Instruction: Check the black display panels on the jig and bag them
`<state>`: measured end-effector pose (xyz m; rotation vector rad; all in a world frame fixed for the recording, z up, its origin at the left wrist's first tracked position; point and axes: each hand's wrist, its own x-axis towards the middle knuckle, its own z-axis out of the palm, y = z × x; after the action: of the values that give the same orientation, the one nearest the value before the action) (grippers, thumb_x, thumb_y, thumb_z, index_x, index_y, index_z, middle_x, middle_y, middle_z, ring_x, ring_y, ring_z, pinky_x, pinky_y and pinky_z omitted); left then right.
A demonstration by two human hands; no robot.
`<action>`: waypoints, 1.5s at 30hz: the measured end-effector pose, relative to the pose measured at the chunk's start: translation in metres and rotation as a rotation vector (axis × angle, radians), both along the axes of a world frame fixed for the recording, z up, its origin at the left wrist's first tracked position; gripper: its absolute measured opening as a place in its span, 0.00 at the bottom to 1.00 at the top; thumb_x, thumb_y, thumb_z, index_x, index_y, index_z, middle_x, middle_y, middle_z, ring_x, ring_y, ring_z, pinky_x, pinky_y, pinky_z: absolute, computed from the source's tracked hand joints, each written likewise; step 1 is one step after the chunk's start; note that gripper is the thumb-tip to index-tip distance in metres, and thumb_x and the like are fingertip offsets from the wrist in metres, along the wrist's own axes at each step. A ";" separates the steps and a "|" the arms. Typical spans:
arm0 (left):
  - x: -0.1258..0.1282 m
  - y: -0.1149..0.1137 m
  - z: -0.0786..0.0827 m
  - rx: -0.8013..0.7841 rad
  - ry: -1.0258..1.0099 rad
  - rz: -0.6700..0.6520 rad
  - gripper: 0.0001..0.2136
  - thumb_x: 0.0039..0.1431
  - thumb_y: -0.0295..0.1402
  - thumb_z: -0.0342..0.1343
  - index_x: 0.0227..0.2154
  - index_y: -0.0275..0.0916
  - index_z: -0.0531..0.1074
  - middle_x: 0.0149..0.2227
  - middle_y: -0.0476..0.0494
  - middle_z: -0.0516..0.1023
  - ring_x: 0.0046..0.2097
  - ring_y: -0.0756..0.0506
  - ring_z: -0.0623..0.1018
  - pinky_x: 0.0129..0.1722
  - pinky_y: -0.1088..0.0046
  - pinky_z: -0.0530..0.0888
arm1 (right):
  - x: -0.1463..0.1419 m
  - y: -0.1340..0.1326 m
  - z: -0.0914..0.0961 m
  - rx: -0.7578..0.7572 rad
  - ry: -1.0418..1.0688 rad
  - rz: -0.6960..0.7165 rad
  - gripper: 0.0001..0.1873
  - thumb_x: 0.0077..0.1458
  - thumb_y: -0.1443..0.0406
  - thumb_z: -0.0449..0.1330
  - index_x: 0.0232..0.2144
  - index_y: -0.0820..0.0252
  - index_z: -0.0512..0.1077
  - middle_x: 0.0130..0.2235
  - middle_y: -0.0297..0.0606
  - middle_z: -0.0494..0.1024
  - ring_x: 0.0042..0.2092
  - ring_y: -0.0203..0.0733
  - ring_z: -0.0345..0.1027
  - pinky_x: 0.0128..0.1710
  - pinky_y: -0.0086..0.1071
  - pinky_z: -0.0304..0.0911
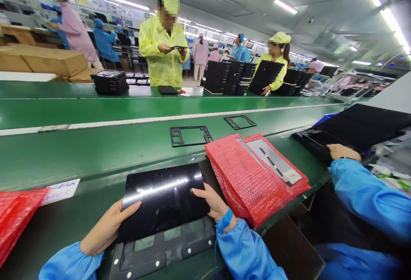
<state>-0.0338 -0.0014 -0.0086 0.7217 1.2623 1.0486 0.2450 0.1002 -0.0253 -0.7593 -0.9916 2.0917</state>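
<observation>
A glossy black display panel (pixel 163 201) is held between my two hands, its shiny face tilted up and catching the ceiling light. My left hand (pixel 107 224) grips its left edge with the thumb on the face. At the right edge, my right hand (pixel 213 201) holds it the same way, a blue band around the wrist. Beneath and in front of the panel lies a black fixture plate (pixel 167 256) with cut-outs and white round dots, partly covered by the panel. Right of my right hand are red bubble-wrap bags (pixel 240 177), with a grey panel (pixel 272 160) partly out of one.
Two black frames (pixel 191 136) lie on the green conveyor belt (pixel 96 147). Another red bag (pixel 19 215) with a paper label is at left. On the right, a co-worker's hand (pixel 343 152) touches a black tray. Across the line, people in yellow stand near stacked black trays (pixel 221 76).
</observation>
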 end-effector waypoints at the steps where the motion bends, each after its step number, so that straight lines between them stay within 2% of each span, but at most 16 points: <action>1: 0.000 0.000 0.000 0.000 -0.001 0.002 0.22 0.50 0.43 0.63 0.47 0.40 0.76 0.48 0.39 0.79 0.50 0.36 0.77 0.50 0.63 0.72 | 0.000 0.000 0.000 0.001 0.000 -0.002 0.22 0.42 0.62 0.70 0.41 0.63 0.75 0.40 0.41 0.81 0.42 0.45 0.75 0.48 0.38 0.64; 11: 0.001 -0.001 0.001 -0.025 -0.053 0.011 0.22 0.49 0.44 0.64 0.45 0.40 0.77 0.47 0.41 0.80 0.50 0.37 0.77 0.50 0.66 0.72 | 0.000 -0.001 0.003 0.006 0.024 -0.008 0.21 0.43 0.63 0.70 0.41 0.63 0.75 0.38 0.41 0.81 0.43 0.47 0.75 0.49 0.40 0.64; 13: 0.001 -0.001 0.001 -0.077 -0.121 0.039 0.25 0.48 0.50 0.61 0.45 0.39 0.77 0.45 0.39 0.81 0.48 0.36 0.78 0.48 0.64 0.74 | 0.000 -0.002 0.004 -0.007 0.039 -0.015 0.21 0.42 0.63 0.70 0.40 0.63 0.76 0.37 0.40 0.81 0.42 0.47 0.75 0.49 0.40 0.64; 15: -0.002 0.003 0.005 -0.117 -0.207 0.055 0.31 0.48 0.59 0.54 0.45 0.37 0.77 0.42 0.36 0.82 0.46 0.34 0.79 0.45 0.61 0.75 | -0.001 -0.003 0.004 -0.034 0.065 -0.029 0.21 0.41 0.63 0.71 0.40 0.63 0.76 0.36 0.40 0.81 0.42 0.48 0.76 0.48 0.40 0.65; 17: -0.007 0.014 0.014 -0.079 -0.185 0.057 0.35 0.49 0.63 0.48 0.45 0.36 0.77 0.40 0.35 0.82 0.44 0.34 0.80 0.44 0.58 0.75 | -0.001 -0.005 0.004 -0.071 0.096 -0.056 0.20 0.41 0.63 0.71 0.39 0.62 0.76 0.37 0.41 0.81 0.42 0.48 0.76 0.48 0.40 0.66; 19: -0.013 0.035 0.026 0.054 0.073 0.073 0.34 0.50 0.61 0.49 0.44 0.35 0.77 0.39 0.35 0.82 0.43 0.34 0.80 0.44 0.58 0.75 | -0.001 -0.007 0.004 -0.110 0.129 -0.086 0.20 0.41 0.63 0.71 0.39 0.62 0.76 0.37 0.41 0.81 0.42 0.49 0.76 0.47 0.40 0.66; 21: -0.018 0.066 0.037 0.208 0.478 0.107 0.31 0.52 0.58 0.50 0.43 0.33 0.76 0.38 0.36 0.82 0.43 0.35 0.79 0.44 0.60 0.74 | 0.000 -0.009 0.004 -0.152 0.153 -0.117 0.19 0.41 0.63 0.71 0.38 0.61 0.76 0.37 0.40 0.81 0.42 0.49 0.76 0.46 0.40 0.67; 24: -0.020 0.128 0.042 0.243 0.645 0.121 0.30 0.50 0.55 0.54 0.45 0.31 0.74 0.43 0.36 0.80 0.47 0.36 0.77 0.48 0.64 0.71 | 0.003 -0.011 0.005 -0.214 0.157 -0.163 0.22 0.39 0.64 0.71 0.40 0.59 0.75 0.38 0.40 0.81 0.44 0.51 0.75 0.45 0.42 0.68; 26: -0.015 0.172 0.037 0.228 0.764 0.134 0.31 0.48 0.53 0.57 0.47 0.32 0.72 0.48 0.31 0.77 0.51 0.35 0.75 0.52 0.63 0.68 | 0.005 -0.011 0.005 -0.238 0.142 -0.194 0.24 0.38 0.63 0.71 0.42 0.58 0.75 0.38 0.40 0.81 0.45 0.52 0.75 0.45 0.43 0.69; 29: 0.001 0.225 0.022 0.174 0.927 0.165 0.35 0.48 0.48 0.60 0.55 0.31 0.66 0.58 0.24 0.67 0.60 0.29 0.65 0.59 0.56 0.59 | 0.008 -0.008 0.003 -0.262 0.127 -0.243 0.23 0.38 0.62 0.71 0.41 0.57 0.75 0.39 0.40 0.81 0.46 0.54 0.74 0.45 0.44 0.70; 33: 0.026 0.263 0.006 0.052 1.044 0.229 0.39 0.49 0.48 0.61 0.60 0.30 0.59 0.62 0.19 0.58 0.64 0.22 0.54 0.59 0.42 0.51 | 0.010 -0.003 0.000 -0.276 0.137 -0.304 0.21 0.37 0.63 0.71 0.38 0.56 0.76 0.41 0.39 0.81 0.47 0.55 0.74 0.45 0.46 0.71; 36: 0.033 0.275 0.003 -0.018 1.040 0.270 0.29 0.55 0.43 0.58 0.58 0.37 0.61 0.62 0.30 0.59 0.63 0.29 0.58 0.58 0.40 0.55 | 0.011 -0.002 -0.002 -0.281 0.152 -0.324 0.21 0.37 0.63 0.71 0.38 0.56 0.76 0.41 0.39 0.81 0.46 0.54 0.74 0.44 0.45 0.71; 39: 0.023 0.277 0.011 -0.052 0.941 0.298 0.21 0.60 0.38 0.55 0.55 0.39 0.64 0.59 0.37 0.64 0.57 0.37 0.68 0.54 0.47 0.66 | 0.011 -0.003 -0.001 -0.290 0.151 -0.357 0.20 0.38 0.65 0.71 0.38 0.57 0.76 0.39 0.38 0.82 0.45 0.52 0.75 0.44 0.43 0.72; 42: -0.003 0.268 0.026 -0.077 0.741 0.270 0.19 0.60 0.38 0.55 0.53 0.37 0.66 0.54 0.38 0.69 0.51 0.40 0.73 0.48 0.54 0.72 | 0.012 -0.003 0.000 -0.297 0.144 -0.379 0.19 0.40 0.66 0.71 0.38 0.57 0.76 0.37 0.36 0.82 0.43 0.50 0.76 0.44 0.40 0.72; 45: -0.029 0.245 0.037 -0.073 0.458 0.203 0.16 0.61 0.39 0.54 0.49 0.35 0.69 0.48 0.40 0.73 0.44 0.43 0.76 0.43 0.59 0.75 | 0.013 -0.004 0.001 -0.299 0.143 -0.372 0.19 0.40 0.66 0.71 0.39 0.58 0.76 0.36 0.36 0.82 0.43 0.49 0.77 0.43 0.40 0.73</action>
<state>-0.0633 0.2435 0.0288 0.8177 1.7892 1.0255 0.2579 0.0965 -0.0238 -0.8538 -0.4234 1.9499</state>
